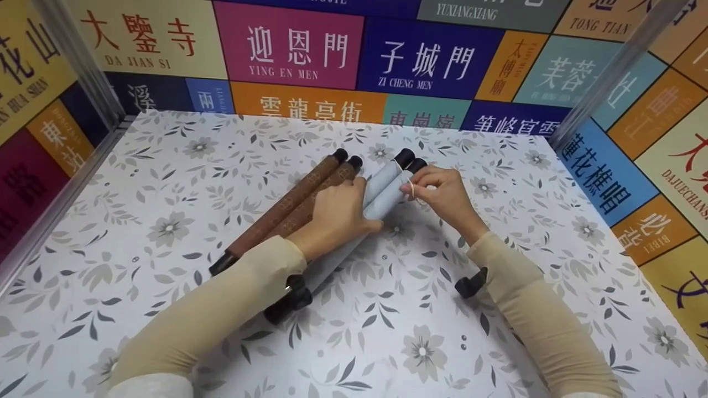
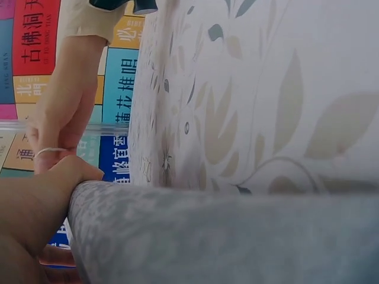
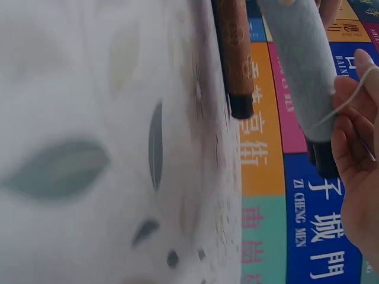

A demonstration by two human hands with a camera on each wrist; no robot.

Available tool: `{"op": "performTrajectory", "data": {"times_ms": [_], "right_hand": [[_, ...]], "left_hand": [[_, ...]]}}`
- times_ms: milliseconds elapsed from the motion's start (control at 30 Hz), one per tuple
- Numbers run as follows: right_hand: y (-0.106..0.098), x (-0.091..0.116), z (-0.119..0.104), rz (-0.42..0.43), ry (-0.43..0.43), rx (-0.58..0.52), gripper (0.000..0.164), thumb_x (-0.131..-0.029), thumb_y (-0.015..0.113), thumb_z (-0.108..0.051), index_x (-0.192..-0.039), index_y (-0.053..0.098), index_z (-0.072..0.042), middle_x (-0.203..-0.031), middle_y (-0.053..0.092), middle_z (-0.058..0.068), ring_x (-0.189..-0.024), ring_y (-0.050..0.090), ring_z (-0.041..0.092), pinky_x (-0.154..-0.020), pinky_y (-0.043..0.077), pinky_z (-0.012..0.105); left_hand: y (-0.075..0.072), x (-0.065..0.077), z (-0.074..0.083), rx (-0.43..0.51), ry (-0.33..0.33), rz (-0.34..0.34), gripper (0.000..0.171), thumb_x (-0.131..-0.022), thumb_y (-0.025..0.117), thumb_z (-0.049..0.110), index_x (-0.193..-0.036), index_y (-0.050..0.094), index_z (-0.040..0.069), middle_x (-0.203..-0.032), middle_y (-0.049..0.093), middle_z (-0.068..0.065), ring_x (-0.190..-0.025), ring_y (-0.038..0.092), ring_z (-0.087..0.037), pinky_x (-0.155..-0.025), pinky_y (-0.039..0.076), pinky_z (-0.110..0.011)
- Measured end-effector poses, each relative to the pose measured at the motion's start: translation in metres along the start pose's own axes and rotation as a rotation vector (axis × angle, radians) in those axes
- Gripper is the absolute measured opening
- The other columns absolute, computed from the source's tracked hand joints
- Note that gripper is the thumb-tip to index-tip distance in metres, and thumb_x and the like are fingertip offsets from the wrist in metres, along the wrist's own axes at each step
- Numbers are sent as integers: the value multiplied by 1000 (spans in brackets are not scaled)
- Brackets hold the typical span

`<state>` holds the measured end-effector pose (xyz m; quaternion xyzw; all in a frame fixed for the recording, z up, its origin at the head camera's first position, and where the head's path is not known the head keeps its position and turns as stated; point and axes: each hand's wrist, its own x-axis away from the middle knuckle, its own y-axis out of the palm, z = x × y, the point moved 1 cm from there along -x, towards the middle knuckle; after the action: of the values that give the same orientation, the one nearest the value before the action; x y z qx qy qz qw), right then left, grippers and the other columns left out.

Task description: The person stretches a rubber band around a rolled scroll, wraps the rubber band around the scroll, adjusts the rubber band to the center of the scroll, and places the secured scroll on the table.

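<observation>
A light blue hanging scroll (image 1: pixel 381 204) lies slantwise as two rolls side by side, with black knobs (image 1: pixel 405 158) on the ends. Across it, my left hand (image 1: pixel 340 213) grips the rolls around their middle; the left wrist view shows the thumb over the edge of the pale patterned roll (image 2: pixel 177 231). At the far end my right hand (image 1: pixel 445 190) pinches a thin cream cord (image 3: pixel 354 97) beside the black knob. That cord runs from the fingertips to the roll. Left of the blue rolls, a brown patterned scroll (image 1: pixel 282 207) lies roughly parallel, partly hidden by my left hand.
Both scrolls lie on a white tabletop (image 1: pixel 420 298) printed with grey flowers and leaves. Panels of coloured signs (image 1: pixel 290 47) stand along the back and sides. Metal posts (image 1: pixel 603 72) rise at the back corners. Each wrist carries a black camera mount (image 1: pixel 470 283).
</observation>
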<state>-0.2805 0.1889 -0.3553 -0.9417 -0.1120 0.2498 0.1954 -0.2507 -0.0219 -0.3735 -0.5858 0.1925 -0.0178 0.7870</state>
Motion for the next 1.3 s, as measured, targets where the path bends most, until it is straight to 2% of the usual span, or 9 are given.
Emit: {"op": "performTrajectory", "data": {"times_ms": [133, 233, 400, 633, 800, 900, 1067, 1167, 1300], "right_hand": [[2, -6, 5, 57, 108, -199, 23, -83, 70, -9, -84, 68, 14, -75, 71, 6, -65, 62, 18, -61, 53, 28], [3, -11, 11, 48, 167, -232, 24, -86, 67, -13, -102, 69, 5, -80, 71, 17, -60, 60, 27, -51, 49, 29], [11, -20, 19, -82, 191, 2, 35, -85, 68, -25, -118, 67, -13, -83, 67, 26, -57, 55, 30, -43, 43, 28], [19, -26, 7, -288, 122, 309, 31, -80, 73, -35, -109, 71, -26, -64, 61, 2, -50, 45, 6, -45, 37, 21], [28, -17, 3, -351, 60, 246, 27, -81, 73, -27, -107, 71, -19, -64, 63, 14, -46, 49, 9, -43, 41, 24], [34, -10, 5, -312, 86, 140, 23, -80, 74, -25, -97, 70, -11, -62, 61, 17, -44, 51, 11, -41, 45, 27], [30, -3, 1, -201, 116, 27, 22, -80, 73, -18, -80, 62, 1, -57, 58, 8, -44, 51, 16, -41, 45, 26], [22, -1, -4, -208, 126, 6, 19, -84, 69, -13, -78, 64, 4, -57, 58, 17, -46, 53, 27, -44, 44, 24], [10, 1, 3, -294, 163, 35, 18, -91, 59, -10, -86, 67, 6, -63, 55, 34, -53, 54, 42, -46, 47, 26]], "left_hand": [[2, 2, 4, -4, 19, -19, 67, -64, 68, 57, -110, 50, 12, -89, 63, -6, -72, 63, -27, -58, 50, -42], [3, 4, 7, -18, 31, -37, 69, -64, 69, 57, -112, 50, 12, -89, 62, -7, -73, 63, -28, -58, 50, -43], [5, 7, 11, -58, 53, -67, 68, -65, 70, 58, -111, 51, 11, -89, 62, -8, -75, 63, -28, -62, 51, -42], [8, 8, 10, -46, 83, -89, 66, -67, 68, 59, -111, 52, 12, -90, 62, -8, -75, 63, -27, -61, 51, -42], [4, 2, 1, -53, 23, -31, 64, -65, 68, 58, -108, 51, 13, -88, 64, -7, -74, 64, -29, -61, 52, -42], [0, 0, -4, -40, 9, 30, 67, -64, 69, 58, -110, 48, 14, -85, 64, -7, -71, 65, -30, -59, 52, -43], [-4, -1, -7, -11, 62, 65, 72, -67, 64, 63, -119, 45, 17, -84, 62, -9, -69, 64, -31, -55, 50, -45], [-6, -1, -8, -14, 52, 66, 70, -67, 64, 61, -119, 46, 18, -86, 63, -8, -71, 64, -31, -56, 50, -45], [-6, -1, -9, -12, 25, 69, 71, -66, 66, 57, -121, 47, 17, -89, 64, -7, -73, 65, -29, -58, 51, -45]]}}
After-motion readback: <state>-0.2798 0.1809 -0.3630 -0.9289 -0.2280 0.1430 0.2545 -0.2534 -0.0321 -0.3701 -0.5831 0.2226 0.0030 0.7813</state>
